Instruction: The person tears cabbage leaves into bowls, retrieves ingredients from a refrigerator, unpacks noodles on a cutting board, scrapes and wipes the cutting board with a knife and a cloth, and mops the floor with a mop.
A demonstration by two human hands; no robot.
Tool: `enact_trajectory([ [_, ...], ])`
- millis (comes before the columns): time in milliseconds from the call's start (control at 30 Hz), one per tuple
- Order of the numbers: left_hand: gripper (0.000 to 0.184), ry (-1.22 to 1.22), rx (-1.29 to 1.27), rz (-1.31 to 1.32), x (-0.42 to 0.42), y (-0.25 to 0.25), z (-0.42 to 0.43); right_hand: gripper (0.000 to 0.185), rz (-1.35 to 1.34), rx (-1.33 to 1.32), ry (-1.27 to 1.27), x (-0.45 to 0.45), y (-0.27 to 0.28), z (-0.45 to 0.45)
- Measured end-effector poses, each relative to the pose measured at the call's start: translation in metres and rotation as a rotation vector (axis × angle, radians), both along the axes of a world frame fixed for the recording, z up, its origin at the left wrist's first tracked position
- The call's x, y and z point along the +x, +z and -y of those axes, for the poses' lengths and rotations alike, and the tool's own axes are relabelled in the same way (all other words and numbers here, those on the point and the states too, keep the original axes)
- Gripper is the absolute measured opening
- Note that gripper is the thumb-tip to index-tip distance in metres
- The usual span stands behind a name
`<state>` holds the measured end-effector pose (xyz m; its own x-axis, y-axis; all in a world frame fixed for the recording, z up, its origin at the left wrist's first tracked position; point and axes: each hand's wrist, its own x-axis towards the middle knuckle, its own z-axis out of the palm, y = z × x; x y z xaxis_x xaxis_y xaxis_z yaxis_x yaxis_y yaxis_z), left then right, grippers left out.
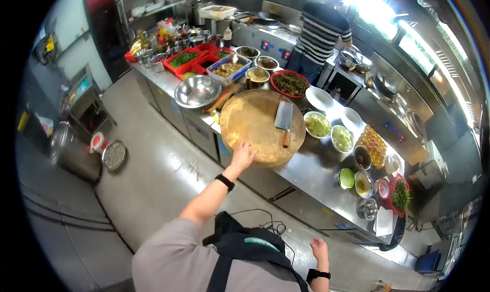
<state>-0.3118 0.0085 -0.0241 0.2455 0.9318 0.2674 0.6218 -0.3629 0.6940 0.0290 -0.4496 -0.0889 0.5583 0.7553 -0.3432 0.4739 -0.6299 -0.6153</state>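
Note:
A thick round wooden chopping block [247,113] stands on the steel counter in front of me. At its near-left edge is my left hand [243,156], with fingers apart and the tips at the wood. A few small pale bits [234,140] lie on the block just beyond those fingers. A cleaver [284,117] rests flat on the right part of the block, its wooden handle toward me and no hand on it. My right hand [320,248] hangs low beside my body, away from the counter. Its fingers are curled in, and nothing shows in them.
Left of the block sits a steel bowl [197,91], with red trays [192,67] of chopped greens behind. To the right are bowls of shredded vegetable [317,124], an egg tray [371,145] and a green bowl [346,178]. A person in stripes [321,34] stands at the stoves.

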Motion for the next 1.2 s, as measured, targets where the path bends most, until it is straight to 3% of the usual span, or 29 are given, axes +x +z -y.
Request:
enact_trajectory([
  [67,0.042,-0.001,0.080,0.010,0.017,-0.008,-0.031,0.036,-0.009,0.032,0.004,0.001,0.006,-0.036],
  [133,0.047,0.178,0.089,-0.129,0.038,-0.035,-0.058,0.035,0.223,0.146,0.181,0.008,0.012,-0.069],
  [233,0.054,0.284,0.060,-0.195,0.057,-0.073,-0.072,0.042,0.192,0.181,0.251,0.021,0.030,-0.121],
  [333,0.057,0.317,0.127,-0.354,0.064,-0.068,-0.062,0.049,0.345,0.253,0.378,0.041,0.030,-0.170],
  [433,0.055,0.282,0.026,-0.366,0.066,-0.066,-0.065,0.059,0.285,0.348,0.389,0.063,0.016,-0.218],
  [633,0.049,0.326,0.178,-0.401,0.083,-0.067,-0.066,0.056,0.460,0.419,0.410,0.098,-0.032,-0.297],
  [667,0.049,0.308,0.200,-0.420,0.084,-0.067,-0.066,0.056,0.444,0.433,0.383,0.100,-0.040,-0.305],
  [733,0.048,0.314,0.197,-0.421,0.087,-0.070,-0.068,0.054,0.656,0.421,0.444,0.105,-0.056,-0.316],
  [1200,0.044,0.286,0.179,-0.413,0.095,-0.076,-0.075,0.051,0.625,0.363,0.379,0.116,-0.064,-0.320],
])
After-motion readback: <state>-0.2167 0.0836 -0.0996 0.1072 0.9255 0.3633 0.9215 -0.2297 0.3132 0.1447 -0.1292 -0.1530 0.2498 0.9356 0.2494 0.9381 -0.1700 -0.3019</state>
